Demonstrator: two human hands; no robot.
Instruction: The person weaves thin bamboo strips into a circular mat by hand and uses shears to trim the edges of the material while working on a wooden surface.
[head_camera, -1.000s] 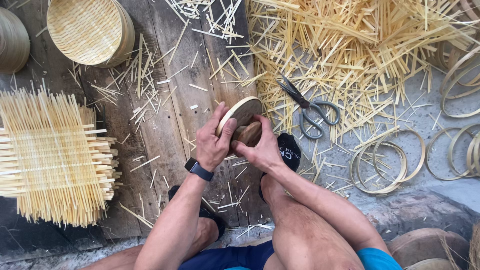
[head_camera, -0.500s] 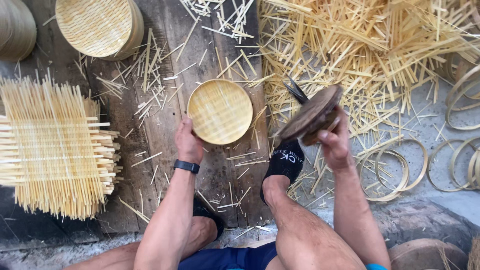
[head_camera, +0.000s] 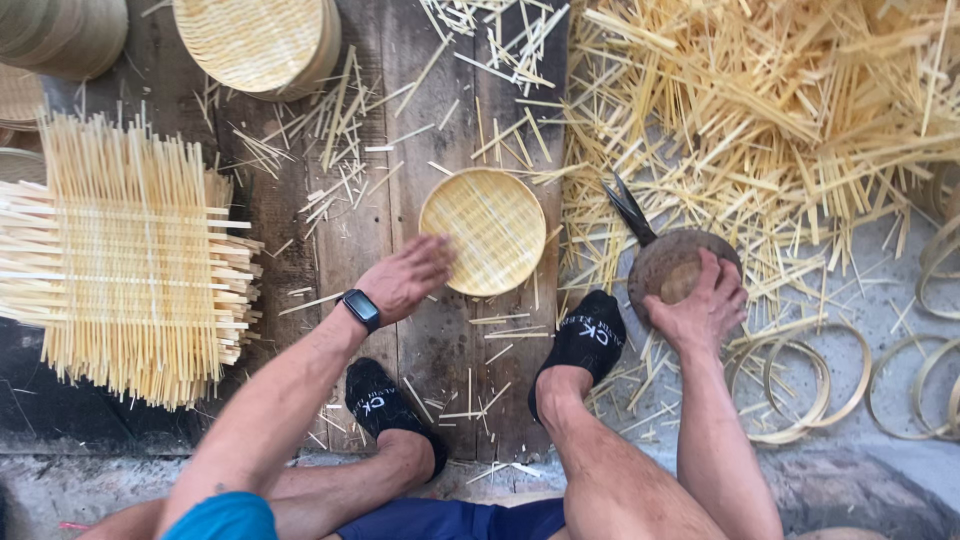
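Note:
A small round woven bamboo tray (head_camera: 492, 228) lies flat on the wooden boards (head_camera: 400, 120). My left hand (head_camera: 405, 277), with a black watch on its wrist, is flat and open at the tray's lower left rim, fingertips touching it. My right hand (head_camera: 703, 305) grips a round brown wooden mould (head_camera: 670, 268) and holds it down on the strips at the right. The scissors (head_camera: 627, 205) poke out from behind the mould, mostly hidden by it.
A square woven mat (head_camera: 125, 255) with loose ends lies at the left. Stacked round trays (head_camera: 255, 40) stand at the top left. A heap of bamboo strips (head_camera: 780, 110) fills the top right. Bamboo hoops (head_camera: 800, 385) lie at the right. My two black-socked feet rest on the boards.
The woven tray came off the mould and now lies on the boards. My right hand has lowered the mould onto the strips at the right. My left hand has opened beside the tray.

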